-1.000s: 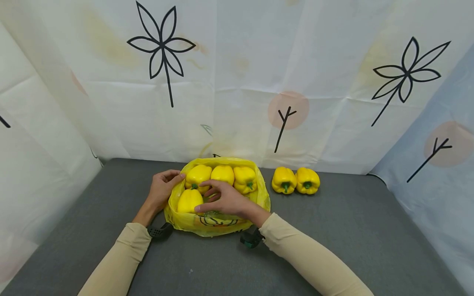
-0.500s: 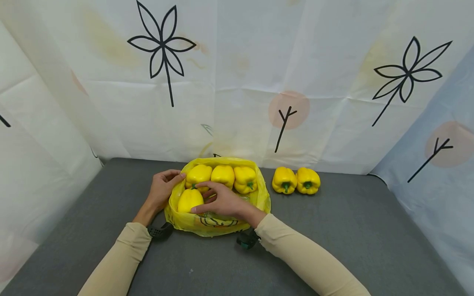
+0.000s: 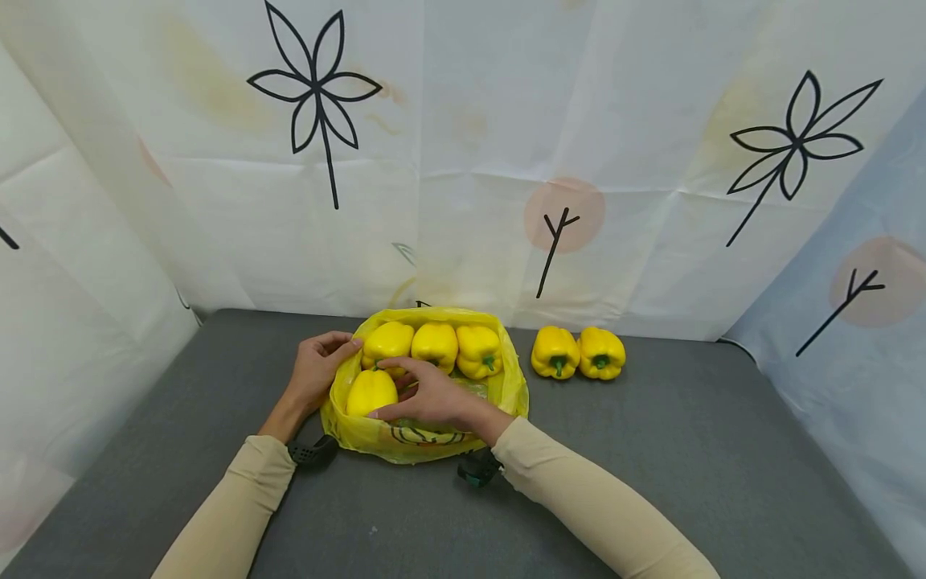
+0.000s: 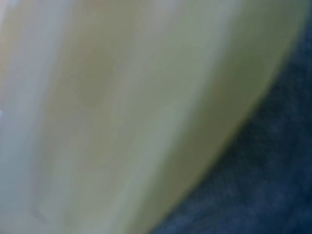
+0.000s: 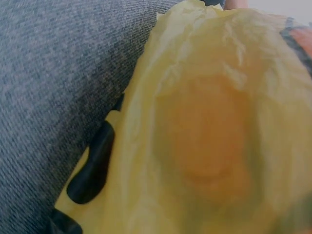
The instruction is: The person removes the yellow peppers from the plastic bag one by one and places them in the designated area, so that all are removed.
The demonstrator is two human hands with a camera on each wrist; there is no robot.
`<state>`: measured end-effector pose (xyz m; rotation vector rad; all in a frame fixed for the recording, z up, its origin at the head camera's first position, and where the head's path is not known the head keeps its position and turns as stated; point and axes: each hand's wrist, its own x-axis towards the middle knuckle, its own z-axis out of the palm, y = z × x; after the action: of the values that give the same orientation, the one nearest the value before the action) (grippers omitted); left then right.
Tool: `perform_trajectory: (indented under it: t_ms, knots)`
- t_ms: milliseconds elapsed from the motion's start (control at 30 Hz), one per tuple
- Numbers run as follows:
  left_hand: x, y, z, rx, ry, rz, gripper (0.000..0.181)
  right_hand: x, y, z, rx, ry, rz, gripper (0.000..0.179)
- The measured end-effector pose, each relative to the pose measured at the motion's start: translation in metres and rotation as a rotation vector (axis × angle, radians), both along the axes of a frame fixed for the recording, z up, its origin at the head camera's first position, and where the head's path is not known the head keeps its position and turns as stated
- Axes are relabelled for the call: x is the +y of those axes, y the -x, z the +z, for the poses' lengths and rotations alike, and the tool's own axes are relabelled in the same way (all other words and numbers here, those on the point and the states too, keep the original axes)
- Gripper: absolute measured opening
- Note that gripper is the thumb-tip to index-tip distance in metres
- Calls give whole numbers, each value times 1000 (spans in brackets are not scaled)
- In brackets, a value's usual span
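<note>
A yellow plastic bag [image 3: 354, 433] lies with its mouth spread wide on the table. My left hand [image 3: 318, 371] holds the left edge of its mouth, thumb on the inner side. Inside the bag, my right hand [image 3: 437, 398] grips the front-left yellow bell pepper [image 3: 370, 392], thumb along its near side and fingers behind it. Three more bell peppers [image 3: 435, 343] sit in a row along the bag's back wall. Blurred bag film [image 4: 146, 107] fills most of the left wrist view. In the right wrist view the bag's outer wall [image 5: 209, 58] hides the hand's fingers.
Two yellow bell peppers [image 3: 555, 352] lie side by side on the grey table [image 3: 651, 466], right of the bag. A white patterned cloth [image 3: 470, 121] hangs behind the table, with more cloth at both sides.
My right hand has shifted slightly left and its fingers and thumb have come round the front-left bell pepper. My left hand stays at the bag's edge.
</note>
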<state>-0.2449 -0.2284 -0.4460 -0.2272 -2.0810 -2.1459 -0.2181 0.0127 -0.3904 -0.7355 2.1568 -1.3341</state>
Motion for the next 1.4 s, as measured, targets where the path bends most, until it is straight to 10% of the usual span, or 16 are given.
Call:
perform_trajectory:
  t_ms: [1400]
  knots:
    - [0, -1, 1, -5, -33, -13, 26, -6, 0, -6, 32, 0, 5, 68]
